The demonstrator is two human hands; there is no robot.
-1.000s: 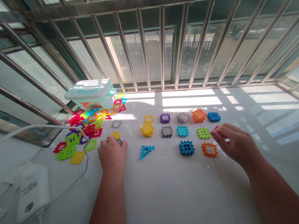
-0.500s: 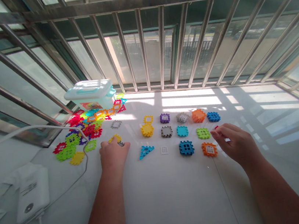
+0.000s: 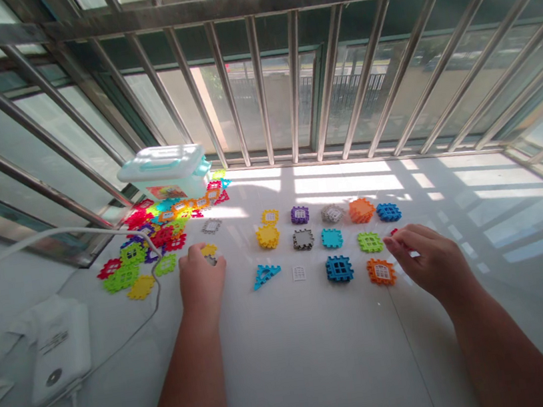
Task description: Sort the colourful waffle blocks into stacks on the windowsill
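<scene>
My left hand (image 3: 201, 277) is bent over the white surface, its thumb and fingers closed around a small grey interlocking piece (image 3: 211, 260), partly hidden. A yellow piece (image 3: 210, 249) lies just beyond these fingers. On the right, my right hand (image 3: 425, 259) has its fingers curled in a pinch, and a bit of a red piece (image 3: 395, 231) shows at them; most of it is covered. Beside that hand are a lime-green window piece (image 3: 370, 242) and an orange window piece (image 3: 381, 271).
Sorted stacks stand mid-surface, among them yellow (image 3: 268, 236), turquoise (image 3: 331, 238) and dark blue (image 3: 338, 268). A blue triangle (image 3: 266, 274) lies nearby. At left are a mixed heap (image 3: 162, 235), lidded box (image 3: 164, 171), white power bank (image 3: 59, 348) and cable. Metal bars enclose the back.
My left hand has shifted slightly left and its thumb has drawn in toward the fingers. The grey piece has moved left with it. My right hand stays nearly still.
</scene>
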